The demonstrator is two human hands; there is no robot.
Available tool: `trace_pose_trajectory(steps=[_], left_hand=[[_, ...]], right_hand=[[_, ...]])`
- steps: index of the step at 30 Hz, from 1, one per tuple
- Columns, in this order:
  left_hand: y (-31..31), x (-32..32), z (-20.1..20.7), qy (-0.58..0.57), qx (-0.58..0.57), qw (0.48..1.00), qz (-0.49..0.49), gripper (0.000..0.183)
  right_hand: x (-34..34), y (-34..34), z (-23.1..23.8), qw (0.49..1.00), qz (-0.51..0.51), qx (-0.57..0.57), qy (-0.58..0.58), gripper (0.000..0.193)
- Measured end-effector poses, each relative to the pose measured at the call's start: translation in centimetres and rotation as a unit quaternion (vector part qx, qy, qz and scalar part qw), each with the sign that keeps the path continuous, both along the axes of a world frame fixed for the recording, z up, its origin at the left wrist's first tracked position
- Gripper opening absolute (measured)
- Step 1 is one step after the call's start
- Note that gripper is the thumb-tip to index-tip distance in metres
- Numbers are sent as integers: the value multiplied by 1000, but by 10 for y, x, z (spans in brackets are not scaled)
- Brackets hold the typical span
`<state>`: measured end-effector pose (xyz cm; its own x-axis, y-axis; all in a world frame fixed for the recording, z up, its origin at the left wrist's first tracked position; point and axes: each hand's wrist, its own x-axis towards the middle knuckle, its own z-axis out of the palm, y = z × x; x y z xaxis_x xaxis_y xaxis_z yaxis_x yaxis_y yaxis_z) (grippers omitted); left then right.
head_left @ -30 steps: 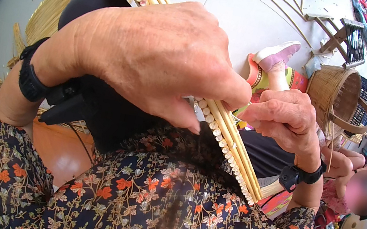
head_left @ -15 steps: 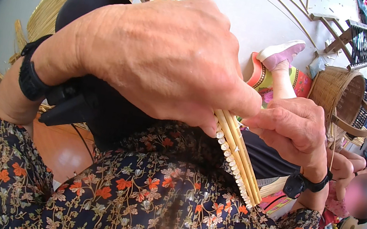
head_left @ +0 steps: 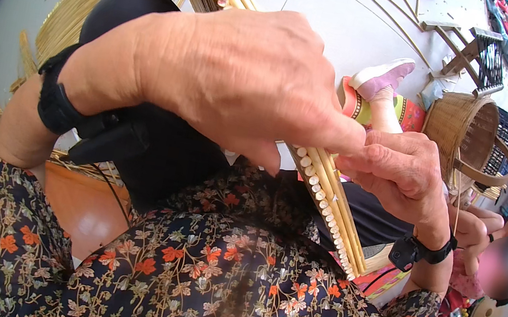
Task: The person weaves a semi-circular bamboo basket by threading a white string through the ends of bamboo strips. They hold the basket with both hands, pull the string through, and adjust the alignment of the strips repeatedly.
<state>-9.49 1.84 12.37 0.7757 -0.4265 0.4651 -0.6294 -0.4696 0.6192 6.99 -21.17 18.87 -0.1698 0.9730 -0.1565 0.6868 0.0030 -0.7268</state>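
Observation:
A row of pale yellow reed stalks (head_left: pixel 344 218), its round cut ends lined up along one edge, slants from the upper left to my lap. My left hand (head_left: pixel 234 80) bends over its middle and hides that stretch. The left thumb hangs apart from the stalks, while the forefinger reaches to my right hand (head_left: pixel 395 173). My right fingers are pinched together beside the stalks, almost touching the left fingertips. Whatever thin thing lies between the fingers of either hand is hidden.
A wicker basket (head_left: pixel 455 129) lies tipped at the right, near a small wooden stool (head_left: pixel 465 56). A person's foot in a pink shoe (head_left: pixel 382 79) is just beyond my hands. Another person sits at the far right. Bundled stalks (head_left: pixel 76 8) spread over the floor at the upper left.
My left thumb has come off the stalks' cut ends, and more of them show below it. The upper part of the row has shifted slightly right and down. My right hand stays pinched.

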Motion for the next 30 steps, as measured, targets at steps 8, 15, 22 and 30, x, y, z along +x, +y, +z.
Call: trace_pose_trajectory(steps=[8,15,22,30], left_hand=[[-11,-3,-2,-48,47,995,69,39],[-9,-3,-8,-57,33,996,54,47],[-9,1,-8,-54,5,997,59,47],[-5,8,-5,-39,-18,998,50,45]], right_hand=[[-5,-1,13,999,-24,-46,-9,17],[-6,2,12,998,-10,-25,-54,24],[-12,-1,9,998,-26,-19,-55,9],[-18,1,17,995,-60,-20,-80,11]])
